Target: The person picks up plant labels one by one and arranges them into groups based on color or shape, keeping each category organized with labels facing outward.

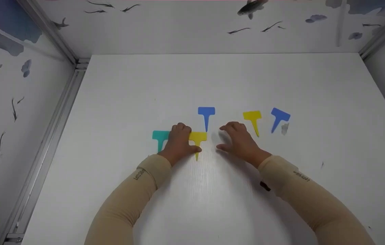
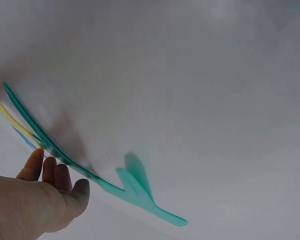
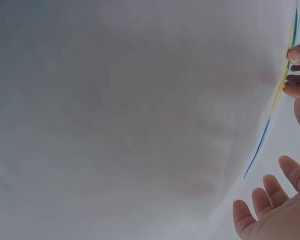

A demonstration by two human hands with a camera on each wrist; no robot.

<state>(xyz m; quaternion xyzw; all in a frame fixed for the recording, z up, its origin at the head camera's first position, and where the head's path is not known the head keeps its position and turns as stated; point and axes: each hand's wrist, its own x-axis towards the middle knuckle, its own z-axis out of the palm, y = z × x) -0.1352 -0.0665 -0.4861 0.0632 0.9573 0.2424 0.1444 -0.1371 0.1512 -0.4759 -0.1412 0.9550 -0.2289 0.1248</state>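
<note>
Left hand [image 1: 179,141] is sitting between a teal T-shaped tag [image 1: 160,135] at its 9 o'clock and the nearer yellow T-shaped tag [image 1: 197,136] at its 3 o'clock. Fingers are bending loosely, thumb is spreading away from them and lying across the yellow stem; can't tell how hard it's pressing. In the left wrist view its fingertips are reaching the teal edge; can't tell if that teal is 1 piece or 2.

Right hand [image 1: 240,141] is hovering near the table [image 1: 127,85], fingers and thumb standing apart, gripping nothing.

Nearer blue tag [image 1: 206,111] is lying between 1 and 2 o'clock from the left hand, stem pointing to 6, its tip ending right by the nearer yellow tag's upper corner. Farther yellow tag [image 1: 253,115] is lying at 1 o'clock from the right hand, stem angling toward 5. Farther blue tag [image 1: 280,115] is lying at 2 o'clock from that hand, stem angling toward 7, with a grey smudge [image 1: 285,128] showing at its 5 o'clock.

Beige sleeves [image 1: 121,204] are covering both arms. Fish-print wall [image 1: 178,27] is standing at 12 o'clock, metal rail [image 1: 49,146] is running along 9.
</note>
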